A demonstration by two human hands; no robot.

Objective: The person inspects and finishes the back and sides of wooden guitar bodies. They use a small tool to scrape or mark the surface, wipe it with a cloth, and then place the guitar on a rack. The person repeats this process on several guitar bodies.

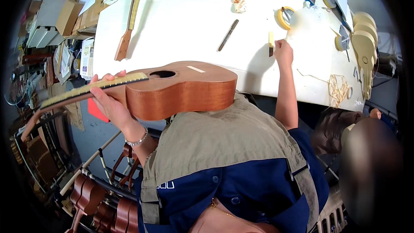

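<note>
The brown ukulele [181,92] lay left of centre in the frame, its body against the olive apron [220,136] and its neck slanting toward the left edge. The left hand [111,102] was curled around this neck, thumb on the near side. The right hand [283,53], right of upper centre, had its fingers drawn together beside a yellow-and-black strip [271,44]; whether it gripped the strip could not be told. A dark pen-like tool [228,35] lay on the white table [181,30], upper centre.
</note>
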